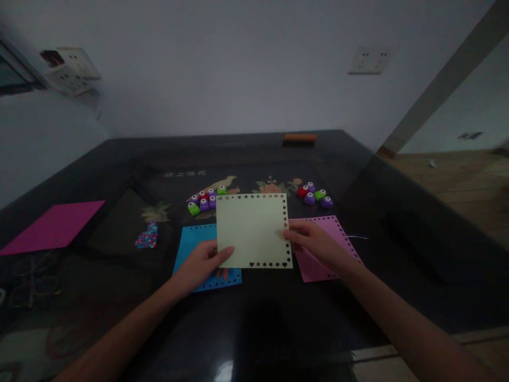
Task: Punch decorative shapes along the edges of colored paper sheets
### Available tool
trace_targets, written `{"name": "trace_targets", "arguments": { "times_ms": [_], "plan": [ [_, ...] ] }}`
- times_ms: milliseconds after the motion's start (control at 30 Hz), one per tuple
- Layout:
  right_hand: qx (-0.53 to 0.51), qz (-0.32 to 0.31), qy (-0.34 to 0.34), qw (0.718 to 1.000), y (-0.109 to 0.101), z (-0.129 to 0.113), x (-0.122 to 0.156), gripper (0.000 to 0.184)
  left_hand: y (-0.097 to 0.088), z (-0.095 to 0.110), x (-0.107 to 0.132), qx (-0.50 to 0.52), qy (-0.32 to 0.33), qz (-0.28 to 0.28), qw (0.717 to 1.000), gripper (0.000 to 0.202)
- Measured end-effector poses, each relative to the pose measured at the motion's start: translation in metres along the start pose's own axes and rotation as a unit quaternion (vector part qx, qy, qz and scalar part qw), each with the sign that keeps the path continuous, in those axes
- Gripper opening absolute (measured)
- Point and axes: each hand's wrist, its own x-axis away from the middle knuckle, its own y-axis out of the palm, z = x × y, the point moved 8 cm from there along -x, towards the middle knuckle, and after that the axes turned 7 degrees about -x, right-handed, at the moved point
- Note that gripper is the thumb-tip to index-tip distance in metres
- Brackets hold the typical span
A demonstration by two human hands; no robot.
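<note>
The card (252,231) is pale cream — star and heart cutouts edge it; the blue sheet (189,246) and pink sheet (328,233) carry dark edge holes; the punches (204,204) show purple, green, red — all white-topped.

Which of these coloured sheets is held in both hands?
The pale yellow sheet: the left hand grips its lower left corner, the right hand its right edge. The blue, pink and magenta sheets lie on the table.

Dim rm., glossy blk. table (254,151) (bird & flower print (269,188) on top) by plain pale wall (238,69) w/ dbl. power outlet (369,60); wood-look flr. (449,175) off to R.
</note>
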Motion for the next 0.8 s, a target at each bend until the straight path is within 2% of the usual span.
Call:
{"name": "trace_targets", "arguments": {
  "times_ms": [133, 300, 667, 800],
  "plan": [
    [-0.045, -0.032, 0.018, 0.998, 0.005, 0.015, 0.003, 0.031, -0.001, 0.001, 0.0, 0.001, -0.01, 0.021, 1.0, 0.038],
    [-0.075, -0.035, 0.054, 0.995, 0.012, 0.025, 0.004, 0.032, 0.003, 0.0, -0.001, -0.012, -0.02, 0.027, 0.999, 0.038],
    [-0.027, -0.009, 0.078, 0.997, 0.015, 0.029, 0.008, 0.033, 0.011, 0.008, 0.003, -0.043, 0.001, 0.019, 0.999, 0.036],
    [-0.002, 0.004, 0.049, 0.999, 0.013, 0.025, 0.006, 0.034, 0.009, 0.01, 0.003, -0.051, 0.02, 0.029, 0.998, 0.037]
  ]
}}
